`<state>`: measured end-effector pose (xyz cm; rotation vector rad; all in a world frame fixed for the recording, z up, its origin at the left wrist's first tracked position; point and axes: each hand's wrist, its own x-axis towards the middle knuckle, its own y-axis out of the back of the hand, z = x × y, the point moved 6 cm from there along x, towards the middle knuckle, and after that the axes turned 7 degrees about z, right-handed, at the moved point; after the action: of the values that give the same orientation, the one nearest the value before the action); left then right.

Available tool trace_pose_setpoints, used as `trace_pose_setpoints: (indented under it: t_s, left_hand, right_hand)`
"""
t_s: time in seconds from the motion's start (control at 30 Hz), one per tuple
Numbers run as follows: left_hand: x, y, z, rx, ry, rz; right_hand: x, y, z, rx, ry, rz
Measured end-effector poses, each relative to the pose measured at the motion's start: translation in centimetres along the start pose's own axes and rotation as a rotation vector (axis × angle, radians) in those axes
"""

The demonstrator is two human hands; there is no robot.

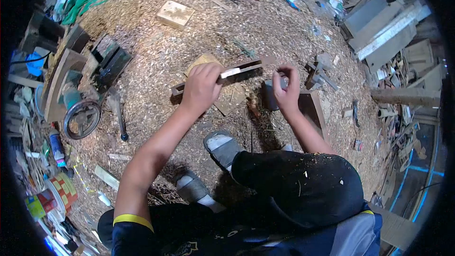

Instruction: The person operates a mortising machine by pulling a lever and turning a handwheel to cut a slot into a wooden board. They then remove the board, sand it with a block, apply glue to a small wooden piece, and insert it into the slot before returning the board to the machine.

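Hands above a sawdust floor (pixel 156 57)
Left hand (pixel 201 87) closed around a long wooden strip (pixel 246 68); right hand (pixel 286 89), near the strip's end, pinches a small grey block (pixel 270 97).

- We saw a dark, rough wooden strip (pixel 242 68), one face pale and smooth, in our left hand (pixel 201 87).
- The small piece (pixel 283 83) in our right hand (pixel 287 90) looked grey and matt.
- Dry wood shavings made the floor (pixel 156 57) rough.
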<state>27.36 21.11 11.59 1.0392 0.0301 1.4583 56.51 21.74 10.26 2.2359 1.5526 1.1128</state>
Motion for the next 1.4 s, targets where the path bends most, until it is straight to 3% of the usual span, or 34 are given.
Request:
trace_pose_setpoints:
  t_s: [0.07,0.1,0.17,0.33,0.4,0.47,0.53,0.6,0.63,0.7,0.83,1.03,1.27,1.33,1.37,1.4]
  left_hand:
    - [-0.4,0.2,-0.8,0.018,0.049,-0.008]
    - [-0.6,0.4,-0.9,0.027,0.047,0.031]
    - [-0.9,0.3,-1.4,-0.007,0.073,0.020]
    - [-1.0,0.1,-1.7,-0.010,0.072,0.056]
    - [-0.7,0.1,-1.8,-0.005,0.066,0.075]
    - [-0.6,0.2,-1.7,-0.001,0.066,0.089]
    - [-0.4,0.1,-1.5,0.042,0.052,0.083]
    - [-0.5,-0.3,-1.6,0.041,0.061,0.085]
    - [-0.5,-0.5,-1.6,0.036,0.066,0.081]
    - [-0.4,-0.3,-1.4,0.049,0.070,0.080]
    - [-0.4,-0.2,-1.5,-0.007,0.045,0.097]
    - [-0.9,-1.1,-2.4,0.099,0.059,0.041]
    - [-0.3,-0.7,-1.9,-0.001,0.050,0.084]
    - [-0.2,-0.6,-2.1,-0.058,0.063,0.103]
    - [-0.2,-0.8,-1.9,0.011,0.048,0.091]
    - [-0.2,-1.0,-1.8,0.080,0.032,0.077]
  right_hand:
    - [-1.5,1.6,2.1,-0.448,0.161,-0.013]
    - [-2.7,2.1,2.9,-0.454,0.156,-0.014]
    - [-5.0,1.7,5.1,-0.666,-0.023,-0.315]
    - [-5.7,1.9,6.1,-0.690,-0.157,-0.403]
    - [-4.8,2.1,5.9,-0.611,-0.159,-0.419]
    - [-2.4,3.4,1.9,-0.390,-0.181,-0.272]
    - [-0.1,4.3,-1.4,-0.084,-0.115,-0.085]
    - [2.1,4.5,-6.5,0.111,-0.004,-0.059]
    - [3.2,4.7,-8.8,0.112,0.000,-0.061]
    - [4.3,4.3,-14.6,0.060,0.345,-0.145]
    - [3.9,0.1,-16.1,0.024,0.506,-0.311]
    - [2.7,-2.0,-14.8,-0.203,0.579,-0.348]
    - [5.4,-0.3,-16.4,-0.172,0.495,-0.493]
    - [7.1,2.9,-20.0,-0.022,0.623,-0.255]
    - [7.3,4.0,-20.0,0.180,0.572,-0.117]
    - [6.6,4.8,-19.8,0.400,0.376,0.011]
